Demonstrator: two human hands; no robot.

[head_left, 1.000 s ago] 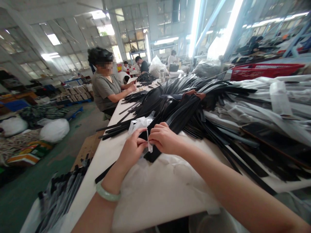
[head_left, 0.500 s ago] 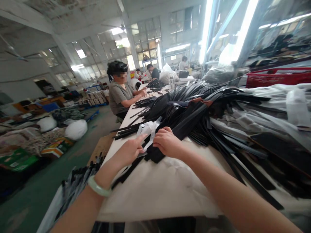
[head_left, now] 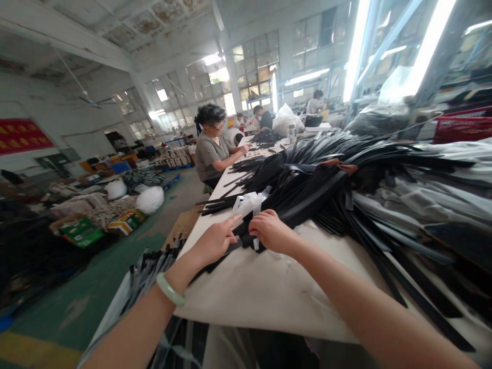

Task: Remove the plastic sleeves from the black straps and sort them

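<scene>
My left hand rests over black strips at the table's left side. Its index finger points forward, apart from the thumb, and I see nothing held between them. Close to its right, my right hand has curled fingers closed on a white strip, whose short end shows below the fingertips. A crumpled bunch of white strips lies just beyond both hands. Under and behind them stretches a large heap of long black strips. What the curled fingers of my left hand touch underneath is hidden.
The pale table runs away from me. A co-worker in a grey shirt works at its left edge. More strips stand low at the left. White translucent material and a red crate are on the right.
The view has swung left, so things sit farther right in the picture. The white strip at my right hand has shifted, its end now under the fingers. Both hands stay close together.
</scene>
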